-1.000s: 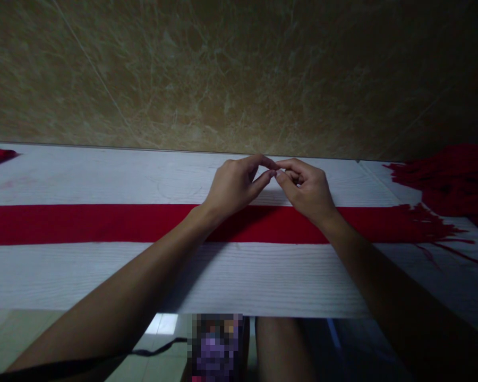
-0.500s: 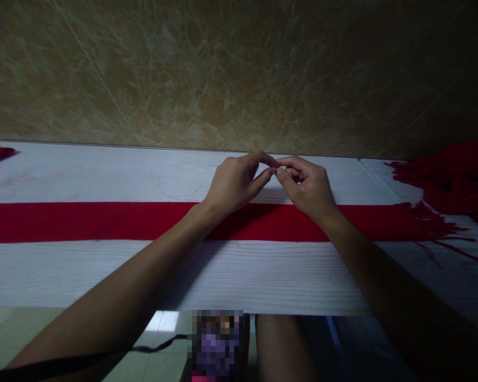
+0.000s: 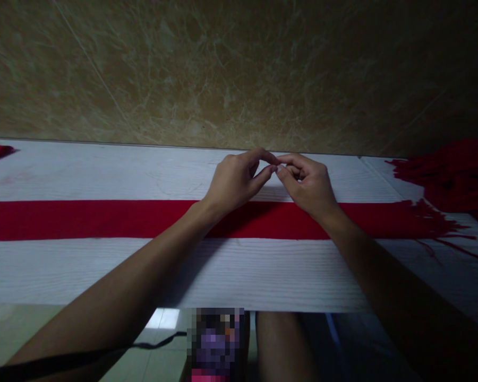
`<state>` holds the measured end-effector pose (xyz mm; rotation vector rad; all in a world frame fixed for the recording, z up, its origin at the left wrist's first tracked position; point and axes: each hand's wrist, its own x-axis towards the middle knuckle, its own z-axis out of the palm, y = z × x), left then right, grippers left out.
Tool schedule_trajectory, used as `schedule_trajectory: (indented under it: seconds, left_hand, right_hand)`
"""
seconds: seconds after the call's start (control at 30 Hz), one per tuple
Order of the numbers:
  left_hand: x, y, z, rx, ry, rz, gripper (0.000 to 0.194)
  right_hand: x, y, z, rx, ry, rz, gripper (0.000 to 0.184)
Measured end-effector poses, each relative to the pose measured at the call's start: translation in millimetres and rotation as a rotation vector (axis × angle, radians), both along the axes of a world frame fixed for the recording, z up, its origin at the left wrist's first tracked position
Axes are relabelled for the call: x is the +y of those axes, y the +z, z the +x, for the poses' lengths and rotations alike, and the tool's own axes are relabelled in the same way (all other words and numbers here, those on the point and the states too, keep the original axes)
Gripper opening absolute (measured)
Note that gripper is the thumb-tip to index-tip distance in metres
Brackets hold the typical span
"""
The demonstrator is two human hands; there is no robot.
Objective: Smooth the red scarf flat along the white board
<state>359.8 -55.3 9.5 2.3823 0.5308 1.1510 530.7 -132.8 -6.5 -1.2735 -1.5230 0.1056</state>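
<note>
Left hand (image 3: 233,180): thumb and forefinger curved to a narrow gap, tips meeting the right hand's; cannot tell whether they pinch anything.
Right hand (image 3: 309,183): fingers bent, thumb and forefinger tips close together; any hold likewise cannot be told.
Fringed red scarf (image 3: 83,220): flat along the white wood-grain table (image 3: 290,276), passing beneath both wrists.
Red fringed heap (image 3: 458,178): beside the scarf's tasselled right end.

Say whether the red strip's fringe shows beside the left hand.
No, the fringe spreads from the red strip beyond the right hand.
</note>
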Motion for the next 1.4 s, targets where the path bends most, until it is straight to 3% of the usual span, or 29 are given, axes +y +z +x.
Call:
schedule_trajectory:
  seconds: [1.4]
  left_hand:
    - [-2.4,1.2,0.3,0.012,-0.005,-0.032,0.017]
  right_hand:
    - [0.9,-1.0,-0.3,0.022,0.014,-0.012,0.017]
